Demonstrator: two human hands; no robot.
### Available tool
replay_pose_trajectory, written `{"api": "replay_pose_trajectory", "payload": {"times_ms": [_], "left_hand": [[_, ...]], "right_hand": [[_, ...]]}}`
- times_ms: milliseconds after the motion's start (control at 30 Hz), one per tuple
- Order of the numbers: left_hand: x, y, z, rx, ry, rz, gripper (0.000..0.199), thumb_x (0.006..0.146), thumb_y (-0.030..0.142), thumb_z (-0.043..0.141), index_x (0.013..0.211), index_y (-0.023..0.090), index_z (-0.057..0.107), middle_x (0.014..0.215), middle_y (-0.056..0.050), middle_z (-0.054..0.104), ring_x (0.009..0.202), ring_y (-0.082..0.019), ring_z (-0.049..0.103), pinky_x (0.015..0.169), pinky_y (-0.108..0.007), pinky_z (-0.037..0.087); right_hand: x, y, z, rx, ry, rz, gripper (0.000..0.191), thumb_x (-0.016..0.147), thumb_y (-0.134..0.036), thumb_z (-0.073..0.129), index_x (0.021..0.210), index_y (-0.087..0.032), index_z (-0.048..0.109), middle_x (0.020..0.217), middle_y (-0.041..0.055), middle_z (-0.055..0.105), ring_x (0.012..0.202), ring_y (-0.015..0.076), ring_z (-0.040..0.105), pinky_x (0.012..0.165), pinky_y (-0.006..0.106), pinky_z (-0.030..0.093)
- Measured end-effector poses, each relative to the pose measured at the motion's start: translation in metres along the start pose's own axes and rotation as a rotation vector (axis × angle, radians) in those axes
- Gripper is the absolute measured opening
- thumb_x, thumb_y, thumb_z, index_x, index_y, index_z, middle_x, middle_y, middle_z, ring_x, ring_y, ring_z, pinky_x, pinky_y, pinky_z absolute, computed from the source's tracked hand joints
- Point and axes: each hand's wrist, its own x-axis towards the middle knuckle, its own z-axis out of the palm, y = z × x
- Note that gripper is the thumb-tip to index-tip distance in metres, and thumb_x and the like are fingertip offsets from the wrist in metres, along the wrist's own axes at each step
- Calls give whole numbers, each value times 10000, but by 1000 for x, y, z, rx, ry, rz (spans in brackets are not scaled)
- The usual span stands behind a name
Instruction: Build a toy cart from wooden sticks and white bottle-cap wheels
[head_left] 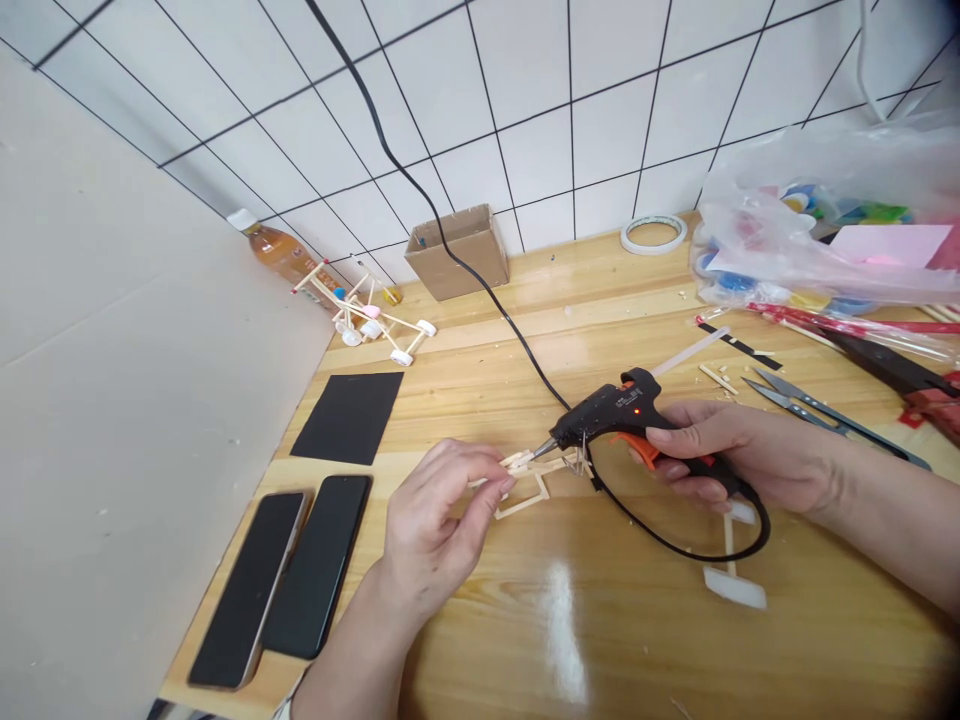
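Observation:
My right hand point(697, 455) grips a black hot glue gun point(611, 412) by its handle, with the thumb on its side near the orange trigger point(637, 447). A translucent glue stick point(690, 352) sticks out of its back. The metal nozzle points left and meets, or nearly meets, a small frame of thin wooden sticks point(523, 508). That frame is pinched between the thumb and fingers of my left hand point(450, 510). Below the gun lies a stick with white end pieces point(735, 588), partly hidden by the cord and my right hand.
Two phones point(244, 590) and a black square sheet point(349, 418) lie at left. Behind them stand a small wheeled stick model point(379, 325), a bottle point(281, 255) and a cardboard box point(457, 255). Tape point(652, 234), snips point(825, 410) and plastic bags point(810, 240) are at right. A black cord point(450, 250) crosses the table.

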Motion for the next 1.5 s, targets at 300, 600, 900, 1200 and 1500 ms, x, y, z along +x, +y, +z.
{"api": "replay_pose_trajectory", "payload": {"times_ms": [300,600,900,1200,1500], "left_hand": [[1,0,0,-2,-8,-1,166,734,11,603,823,151,610,775,-52,648,753,-152,613,656,-274,507],[0,1,0,1,-8,-15,164,746,25,599,836,161,606,789,-54,649,760,-155,614,661,-281,512],[0,0,0,4,-3,-10,125,756,58,596,825,161,614,776,-55,658,755,-164,626,660,-283,512],[0,0,0,1,-12,-8,152,748,28,596,832,155,609,787,-57,650,762,-155,614,665,-281,509],[-1,-1,0,-1,-3,-19,131,755,52,595,826,160,617,784,-55,658,765,-166,623,667,-289,512]], "right_hand": [[1,1,0,-6,-8,-60,193,709,-263,689,765,-158,537,671,-3,568,399,22,419,353,141,346],[2,4,-3,-54,-145,-150,190,762,-284,645,847,-126,584,804,61,625,416,13,384,375,150,339],[3,4,2,-45,-183,-142,150,801,-270,600,856,-132,581,753,15,567,429,3,367,403,136,330],[2,8,2,28,-115,-74,149,774,-253,630,808,-140,539,690,-2,557,397,-2,377,385,131,304],[3,9,4,84,-89,-32,178,752,-254,656,776,-160,507,649,-21,523,387,12,383,373,143,288]]}}
